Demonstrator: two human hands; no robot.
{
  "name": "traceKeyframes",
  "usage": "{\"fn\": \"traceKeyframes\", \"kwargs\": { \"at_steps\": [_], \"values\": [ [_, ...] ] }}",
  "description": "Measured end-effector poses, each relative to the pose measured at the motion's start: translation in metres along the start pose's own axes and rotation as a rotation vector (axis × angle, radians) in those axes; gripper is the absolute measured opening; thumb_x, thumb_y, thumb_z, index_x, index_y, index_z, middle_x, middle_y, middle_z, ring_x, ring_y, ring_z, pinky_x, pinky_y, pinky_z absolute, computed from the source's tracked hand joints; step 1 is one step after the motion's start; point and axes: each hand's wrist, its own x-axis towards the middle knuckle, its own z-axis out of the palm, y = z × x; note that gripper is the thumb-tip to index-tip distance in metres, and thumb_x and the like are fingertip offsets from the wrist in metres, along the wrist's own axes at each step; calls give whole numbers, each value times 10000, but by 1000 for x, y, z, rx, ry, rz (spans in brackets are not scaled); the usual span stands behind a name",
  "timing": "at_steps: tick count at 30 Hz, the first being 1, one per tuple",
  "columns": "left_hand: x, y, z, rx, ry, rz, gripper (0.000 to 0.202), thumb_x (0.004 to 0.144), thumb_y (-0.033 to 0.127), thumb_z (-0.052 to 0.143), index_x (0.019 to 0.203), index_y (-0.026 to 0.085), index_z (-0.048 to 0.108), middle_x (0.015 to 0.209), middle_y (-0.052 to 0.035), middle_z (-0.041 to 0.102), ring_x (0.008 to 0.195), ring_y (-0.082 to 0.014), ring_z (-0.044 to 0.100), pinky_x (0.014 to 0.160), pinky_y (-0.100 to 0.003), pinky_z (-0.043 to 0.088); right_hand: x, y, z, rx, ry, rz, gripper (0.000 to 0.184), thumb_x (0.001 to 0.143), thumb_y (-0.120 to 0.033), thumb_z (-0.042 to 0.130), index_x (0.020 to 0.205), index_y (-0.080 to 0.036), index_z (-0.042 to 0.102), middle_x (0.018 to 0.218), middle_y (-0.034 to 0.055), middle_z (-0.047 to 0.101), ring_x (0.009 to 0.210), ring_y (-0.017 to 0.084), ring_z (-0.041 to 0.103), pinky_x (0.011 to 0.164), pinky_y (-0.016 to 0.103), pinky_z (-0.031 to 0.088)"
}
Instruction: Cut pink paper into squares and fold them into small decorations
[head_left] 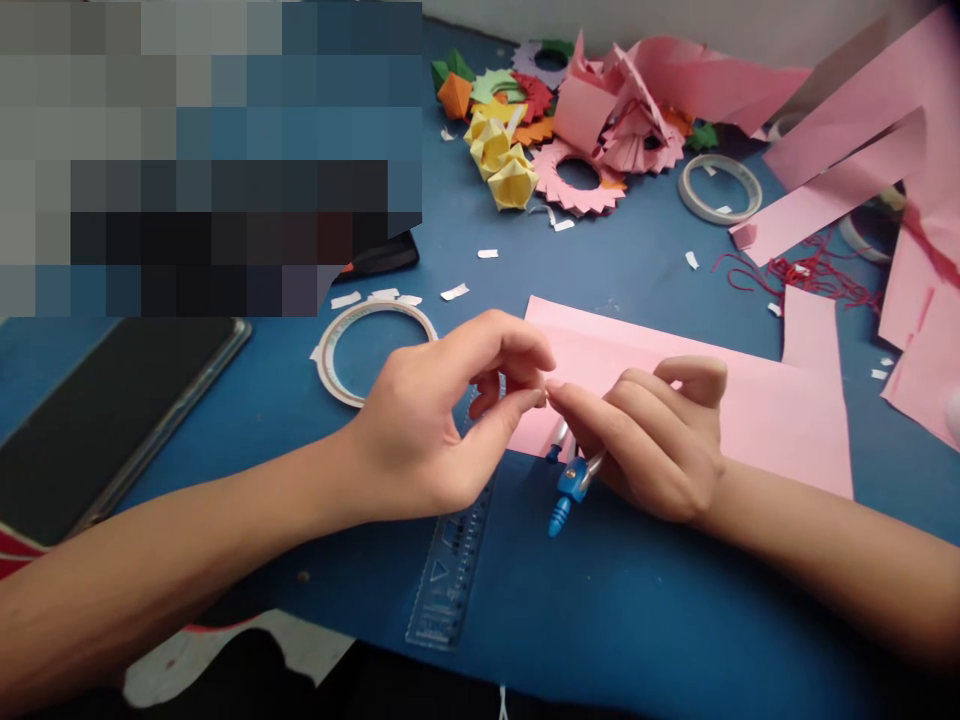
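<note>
The pink paper sheet [780,430] lay behind both hands. The left hand [435,420] held thumb and forefinger nearly together; what they pinched, if anything, I couldn't tell. The right hand [660,445], nearer, curled round the drawing compass [573,480], its long axis slanting down-left, handle lowest.

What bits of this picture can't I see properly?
All in the head view:
- Between the left hand's fingertips: too small and blurred to tell if anything is there.
- Blue compass: the right hand hides part of its legs.
- Clear ruler: the left hand covers its middle.
- Dark phone: cut off by the left edge.
- Top left corner: hidden by blurry squares.
</note>
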Motion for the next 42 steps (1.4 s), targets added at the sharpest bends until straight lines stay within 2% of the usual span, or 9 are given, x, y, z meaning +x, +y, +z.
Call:
{"fn": "traceKeyframes", "kwargs": {
  "at_steps": [6, 10, 17, 22, 25, 28, 33, 36, 42],
  "values": [
    [-1, -4, 2, 16, -17, 24, 188, 825, 76, 585, 940, 202, 508, 803, 21, 590, 643, -90, 568, 545, -219, 493, 3, 2, -2, -38, 3, -36, 170, 912, -148, 525, 1020, -102, 646, 570, -28, 528, 523, 103, 454, 615, 328, 312],
    [0, -5, 2, 29, -10, 48, 214, 815, 64, 595, 953, 199, 501, 795, 29, 582, 607, -71, 541, 521, -202, 472, 5, 2, -2, -88, 3, -76, 171, 929, -143, 483, 948, -141, 653, 561, -33, 508, 516, 102, 442, 620, 332, 317],
    [-1, -3, 0, 73, -31, 32, 223, 816, 56, 595, 954, 203, 500, 810, 31, 591, 602, -61, 545, 514, -183, 476, 3, 1, 2, -84, 33, -74, 68, 879, -151, 588, 886, -200, 635, 574, -47, 519, 536, 96, 468, 637, 317, 323],
    [0, -4, 2, 24, -13, 7, 231, 808, 60, 620, 948, 203, 505, 823, 32, 597, 633, -66, 567, 542, -191, 494, 3, 1, 2, -38, 44, -84, 78, 872, -127, 597, 935, -113, 640, 573, -34, 518, 532, 98, 461, 632, 323, 317],
    [1, -3, 3, -38, -12, -3, 207, 817, 80, 625, 946, 193, 512, 810, 27, 598, 671, -79, 591, 548, -202, 495, 4, 2, 1, -42, 41, -89, 62, 866, -124, 604, 915, -144, 636, 568, -49, 509, 542, 95, 463, 640, 313, 319],
    [3, -1, 3, -126, 15, -61, 170, 820, 102, 634, 915, 195, 528, 794, 20, 597, 694, -94, 608, 516, -208, 481, 6, 2, -1, -70, 22, -118, 68, 869, -139, 599, 864, -198, 632, 564, -61, 499, 544, 90, 456, 647, 305, 323],
    [8, 1, -2, -237, 68, -181, 185, 801, 96, 655, 865, 220, 533, 789, 22, 637, 708, -121, 651, 556, -221, 516, 6, 1, -5, -37, -8, -158, 59, 849, -127, 613, 854, -183, 631, 573, -42, 510, 544, 98, 468, 639, 315, 319],
    [11, 2, -5, -302, 44, -205, 184, 809, 93, 640, 862, 226, 524, 785, 31, 647, 706, -117, 657, 597, -225, 530, 3, 1, -5, 27, -27, -104, 89, 872, -124, 578, 931, -170, 627, 568, -45, 501, 528, 94, 466, 640, 317, 321],
    [11, 5, -6, -339, 32, -177, 193, 811, 89, 639, 842, 232, 514, 778, 40, 650, 709, -109, 658, 601, -215, 518, 3, 0, 0, 200, 82, 190, 119, 916, -155, 559, 1022, -195, 597, 550, -68, 460, 480, 73, 427, 631, 315, 332]
  ]
}}
